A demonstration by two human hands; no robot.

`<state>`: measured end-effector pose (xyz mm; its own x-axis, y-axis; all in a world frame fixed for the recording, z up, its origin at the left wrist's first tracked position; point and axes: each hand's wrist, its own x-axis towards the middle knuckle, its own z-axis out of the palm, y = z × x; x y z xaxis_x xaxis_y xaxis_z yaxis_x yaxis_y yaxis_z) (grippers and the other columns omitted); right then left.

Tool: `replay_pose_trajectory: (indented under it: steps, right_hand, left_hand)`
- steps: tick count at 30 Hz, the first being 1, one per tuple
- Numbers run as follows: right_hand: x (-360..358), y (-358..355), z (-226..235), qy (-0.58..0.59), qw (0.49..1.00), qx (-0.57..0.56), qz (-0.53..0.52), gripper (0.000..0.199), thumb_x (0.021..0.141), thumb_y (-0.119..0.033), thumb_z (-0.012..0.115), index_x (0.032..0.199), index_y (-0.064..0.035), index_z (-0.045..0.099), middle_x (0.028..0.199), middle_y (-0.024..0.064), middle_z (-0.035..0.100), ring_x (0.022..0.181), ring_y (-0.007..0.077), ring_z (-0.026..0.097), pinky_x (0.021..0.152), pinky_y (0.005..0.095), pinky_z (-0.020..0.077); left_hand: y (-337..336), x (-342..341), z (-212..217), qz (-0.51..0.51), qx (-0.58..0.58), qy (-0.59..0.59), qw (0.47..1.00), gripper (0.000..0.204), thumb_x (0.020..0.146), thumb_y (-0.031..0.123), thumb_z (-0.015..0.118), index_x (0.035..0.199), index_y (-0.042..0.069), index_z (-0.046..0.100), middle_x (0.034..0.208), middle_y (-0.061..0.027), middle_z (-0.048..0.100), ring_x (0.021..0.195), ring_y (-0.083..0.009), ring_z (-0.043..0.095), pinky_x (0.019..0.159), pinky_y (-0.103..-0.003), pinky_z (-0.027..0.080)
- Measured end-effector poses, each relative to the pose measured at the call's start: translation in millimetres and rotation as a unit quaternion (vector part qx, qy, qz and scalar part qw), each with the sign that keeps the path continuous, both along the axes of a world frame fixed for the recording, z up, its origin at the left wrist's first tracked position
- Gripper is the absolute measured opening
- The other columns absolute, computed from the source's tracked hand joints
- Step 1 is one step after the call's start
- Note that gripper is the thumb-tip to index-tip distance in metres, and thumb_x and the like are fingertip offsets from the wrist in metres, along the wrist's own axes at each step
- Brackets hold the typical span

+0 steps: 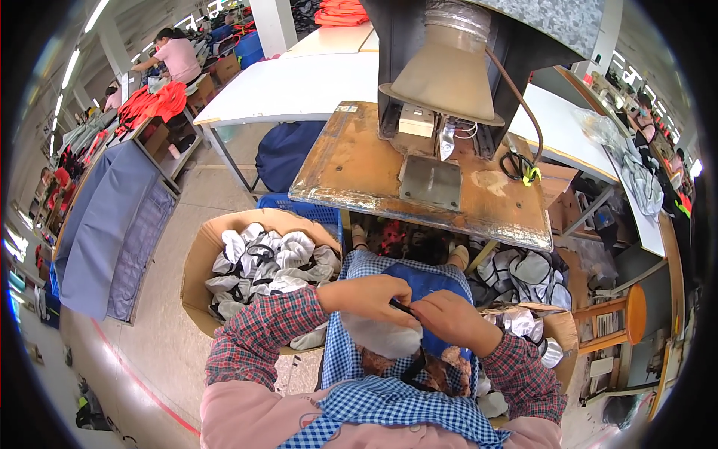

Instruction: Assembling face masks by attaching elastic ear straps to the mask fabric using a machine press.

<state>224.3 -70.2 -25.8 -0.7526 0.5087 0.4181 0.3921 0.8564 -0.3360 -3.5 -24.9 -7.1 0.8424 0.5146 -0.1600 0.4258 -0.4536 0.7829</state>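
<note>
My left hand (368,298) is closed on a light grey, rounded, cap-like cloth piece (383,339) above my lap. A short black strip (401,306) shows at its upper edge, between the two hands. My right hand (450,317) pinches the end of this strip, fingertips close to those of my left hand. The cloth's far side is hidden under my left hand. A blue checked apron (404,408) and patterned fabric lie below the hands.
Ahead stands a worn wooden machine table (351,161) with a metal plate (430,182) and a funnel-shaped hood (445,75). A cardboard box (196,262) of similar pieces is at the left, another box (562,329) at the right. A wooden stool (636,314) stands far right.
</note>
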Motion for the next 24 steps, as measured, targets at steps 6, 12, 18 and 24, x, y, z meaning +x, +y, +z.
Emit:
replay_pose_trajectory:
  steps: [6, 12, 18, 24]
  right_hand:
    - [10, 20, 4, 0.067, 0.992, -0.037, -0.097, 0.007, 0.085, -0.008, 0.063, 0.089, -0.0026, 0.062, 0.077, 0.0136, 0.06, 0.071, 0.0329, 0.061, 0.063, 0.0386, 0.0496]
    - [14, 57, 20, 0.213, 0.963, -0.057, -0.157, 0.006, 0.087, -0.005, 0.063, 0.087, -0.0001, 0.061, 0.077, 0.0138, 0.062, 0.069, 0.0304, 0.06, 0.062, 0.0354, 0.0478]
    - [6, 79, 34, 0.254, 0.952, -0.075, -0.156, 0.005, 0.088, -0.005, 0.063, 0.089, 0.0003, 0.062, 0.075, 0.0118, 0.061, 0.064, 0.0261, 0.059, 0.059, 0.0322, 0.0462]
    - [0, 81, 29, 0.197, 0.97, -0.021, -0.139, 0.008, 0.081, -0.003, 0.065, 0.088, -0.0023, 0.061, 0.08, 0.0125, 0.063, 0.07, 0.0311, 0.062, 0.063, 0.0361, 0.0505]
  left_hand:
    - [20, 11, -27, 0.122, 0.087, -0.043, 0.988, 0.026, 0.071, 0.014, 0.059, 0.093, 0.0, 0.063, 0.085, -0.0206, 0.063, 0.08, -0.037, 0.062, 0.07, -0.04, 0.048]
    - [73, 3, 11, 0.138, 0.072, -0.103, 0.982, 0.027, 0.072, 0.009, 0.053, 0.095, -0.001, 0.063, 0.08, -0.0162, 0.064, 0.074, -0.0236, 0.061, 0.07, -0.033, 0.048]
    - [96, 0, 27, 0.14, -0.085, -0.167, 0.972, 0.029, 0.083, 0.018, 0.055, 0.102, -0.003, 0.061, 0.089, -0.0061, 0.062, 0.081, -0.0131, 0.055, 0.075, -0.028, 0.045]
    - [80, 15, 50, 0.109, 0.035, -0.095, 0.989, 0.042, 0.079, 0.035, 0.071, 0.098, -0.001, 0.061, 0.089, -0.008, 0.062, 0.084, -0.0164, 0.056, 0.078, -0.03, 0.046]
